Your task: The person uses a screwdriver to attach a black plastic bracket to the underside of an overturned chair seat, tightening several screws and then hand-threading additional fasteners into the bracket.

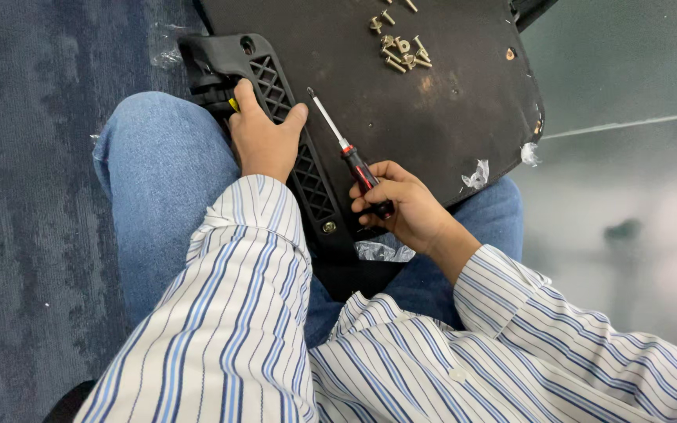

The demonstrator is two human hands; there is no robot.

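Screwdriver [352, 162], red and black in the handle, was held in the right hand [401, 210], fingers wrapped tight around the grip, bare metal shaft slanting up and left with its tip just above the dark board [432, 102]. Board lay across the person's lap, resting on both jeans-clad knees. Left hand [264, 137] was pressed down on the black plastic bracket [276, 110] with a lattice pattern, thumb spread to one side and fingers curled over its far edge; a bit of yellow showed under the fingertips. Bracket ran along the board's left edge, with one brass-coloured screw [328, 227] seated near its lower end. Loose screws [398, 47] sat in a small heap at the board's top, well apart from both hands. Scraps of clear plastic wrap [381, 251] lay just below the right hand.
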